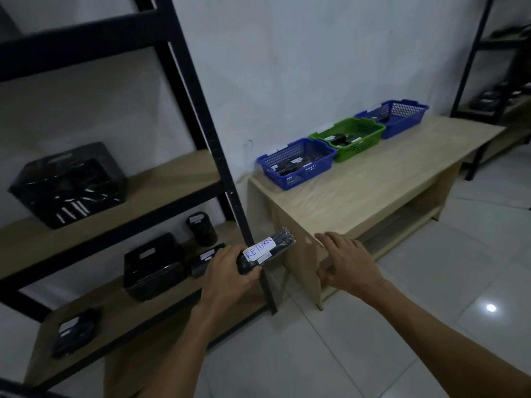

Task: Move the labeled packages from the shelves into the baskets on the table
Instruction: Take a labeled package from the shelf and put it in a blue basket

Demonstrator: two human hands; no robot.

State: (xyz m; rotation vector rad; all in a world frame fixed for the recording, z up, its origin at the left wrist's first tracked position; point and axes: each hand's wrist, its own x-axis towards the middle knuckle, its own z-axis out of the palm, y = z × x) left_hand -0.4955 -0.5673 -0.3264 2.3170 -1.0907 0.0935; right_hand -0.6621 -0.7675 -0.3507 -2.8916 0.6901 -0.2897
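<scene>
The left hand [230, 272] gripped a black package [260, 251] labelled RETURN, its fingers curled round it, just in front of the shelf post [227, 173]. At its three o'clock the right hand [347, 259] hovered, fingers spread, holding nothing. At the package's one o'clock a blue basket [301, 179] sat on the tabletop [388, 173].

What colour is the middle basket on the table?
Green; the middle basket stands between two blue ones, clearest in the head view.

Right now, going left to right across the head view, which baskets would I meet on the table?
nearer blue basket → green basket → farther blue basket, all in one row on the table.
</scene>
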